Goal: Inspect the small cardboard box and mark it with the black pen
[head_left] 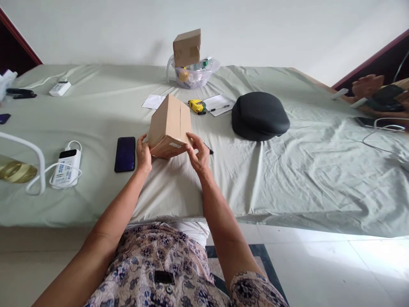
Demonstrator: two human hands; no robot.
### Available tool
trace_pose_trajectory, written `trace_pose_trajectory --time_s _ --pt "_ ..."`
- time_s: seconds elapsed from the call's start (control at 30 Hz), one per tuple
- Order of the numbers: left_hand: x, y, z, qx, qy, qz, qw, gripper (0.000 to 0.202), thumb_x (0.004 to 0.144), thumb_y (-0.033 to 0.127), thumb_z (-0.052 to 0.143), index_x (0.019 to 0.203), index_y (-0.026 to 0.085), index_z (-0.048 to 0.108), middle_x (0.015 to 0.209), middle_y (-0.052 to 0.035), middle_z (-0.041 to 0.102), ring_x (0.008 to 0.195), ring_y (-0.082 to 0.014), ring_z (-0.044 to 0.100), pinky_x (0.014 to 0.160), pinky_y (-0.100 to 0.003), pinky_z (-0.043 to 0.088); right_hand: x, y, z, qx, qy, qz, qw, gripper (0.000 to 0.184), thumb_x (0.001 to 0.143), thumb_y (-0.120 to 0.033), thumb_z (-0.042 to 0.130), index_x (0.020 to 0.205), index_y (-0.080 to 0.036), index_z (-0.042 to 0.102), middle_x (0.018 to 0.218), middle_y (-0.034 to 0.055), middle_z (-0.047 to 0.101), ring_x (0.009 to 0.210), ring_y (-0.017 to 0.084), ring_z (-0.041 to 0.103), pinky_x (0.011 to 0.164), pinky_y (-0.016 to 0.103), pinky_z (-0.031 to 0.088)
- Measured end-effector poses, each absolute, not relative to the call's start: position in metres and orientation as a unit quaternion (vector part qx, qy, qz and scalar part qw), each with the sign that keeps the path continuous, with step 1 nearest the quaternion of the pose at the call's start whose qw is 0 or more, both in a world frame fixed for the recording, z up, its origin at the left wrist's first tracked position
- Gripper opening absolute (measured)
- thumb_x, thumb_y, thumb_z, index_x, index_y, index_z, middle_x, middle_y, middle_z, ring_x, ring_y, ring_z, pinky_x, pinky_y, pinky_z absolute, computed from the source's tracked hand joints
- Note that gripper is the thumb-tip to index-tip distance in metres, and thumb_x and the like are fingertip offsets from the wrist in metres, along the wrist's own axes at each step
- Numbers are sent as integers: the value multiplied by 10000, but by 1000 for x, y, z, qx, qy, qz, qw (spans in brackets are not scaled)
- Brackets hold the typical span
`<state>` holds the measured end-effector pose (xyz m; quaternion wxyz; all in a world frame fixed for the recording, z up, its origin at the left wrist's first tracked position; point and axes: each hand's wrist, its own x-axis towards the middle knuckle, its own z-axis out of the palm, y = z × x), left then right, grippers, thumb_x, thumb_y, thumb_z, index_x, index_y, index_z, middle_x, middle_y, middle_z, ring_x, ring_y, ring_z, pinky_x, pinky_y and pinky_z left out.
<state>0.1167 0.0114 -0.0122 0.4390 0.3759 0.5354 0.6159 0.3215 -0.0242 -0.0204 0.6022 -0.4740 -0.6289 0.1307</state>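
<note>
A small brown cardboard box (169, 123) is held tilted between both my hands over the cloth-covered table. My left hand (143, 154) grips its lower left edge. At the near right corner, the thumb and fingers of my right hand (198, 152) close on the box. Clear tape and a printed patch show on its near face. A dark pen (209, 148) pokes out beside my right hand, partly hidden. Just left of my left hand lies a dark phone (125, 154). Beyond the box are a yellow tape measure (197, 105) and paper with a pen on it (219, 105).
A second cardboard box (187, 47) rests on a filled plastic basket (198, 79) by the wall. A black case (260, 116) sits to the right. White power banks (66, 168) with cables lie left. Another person's hands (367, 87) show at far right.
</note>
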Motion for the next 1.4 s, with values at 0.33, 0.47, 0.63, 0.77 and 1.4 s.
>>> trace_pose_trajectory --time_s 0.33,0.47,0.63,0.77,1.4 --pt "112 1 -1 576 527 564 267 494 987 589 423 1133 207 700 1226 -125 727 1182 -272 650 1085 -405 482 314 -28 -14 -476 -605 150 620 600 916 -749 552 1133 -212 707 724 -6 591 629 135 540 624 307 554" --pt "114 -8 2 654 484 565 137 669 1012 645 371 1389 136 587 1409 -197 646 1331 -290 606 1160 -423 439 311 -30 -10 -467 -612 156 619 587 922 -737 556 1129 -208 704 740 0 619 625 126 544 616 289 549" --pt "128 -22 3 719 438 539 9 902 840 720 664 1475 96 518 1509 -279 540 1459 -401 487 1240 -506 328 306 -33 -9 -466 -620 161 610 581 925 -734 553 1150 -217 695 821 26 680 653 128 568 646 295 567" --pt "141 -30 6 726 480 490 50 1001 596 788 844 1366 183 637 1624 -260 413 1541 -474 342 1269 -571 252 304 -32 -11 -464 -627 162 605 589 942 -728 528 1166 -210 695 792 20 662 665 136 579 652 303 571" --pt "131 -22 13 726 479 491 34 903 561 688 890 1261 185 620 1591 -273 414 1520 -480 362 1238 -573 301 306 -25 -17 -390 -640 350 562 963 748 -864 653 1456 -233 492 883 25 654 742 177 644 697 358 605"
